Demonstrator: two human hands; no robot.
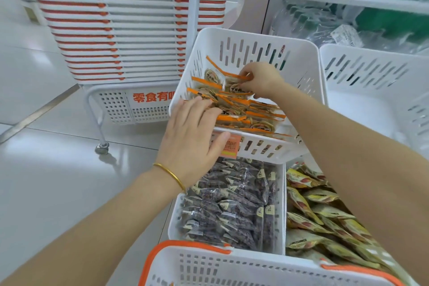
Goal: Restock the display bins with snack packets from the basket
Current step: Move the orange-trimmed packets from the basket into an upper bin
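Observation:
A white slotted display bin (pixel 301 58) at centre holds several orange-edged snack packets (pixel 253 114). My right hand (pixel 260 79) reaches deep into it and pinches an orange-edged packet (pixel 234 76) at the back of the pile. My left hand (pixel 192 137) lies flat over the bin's front left corner, fingers straight on the packets, thumb over the front rim near an orange price label (pixel 229 148). A white basket with orange handles (pixel 232 267) sits at the bottom edge.
Below the top bin, one bin holds dark clear-wrapped packets (pixel 232 202) and another yellow packets (pixel 320 211). An empty white bin (pixel 371 81) stands to the right. A wheeled stack of white-and-orange baskets (pixel 120 21) stands on the tiled floor at left.

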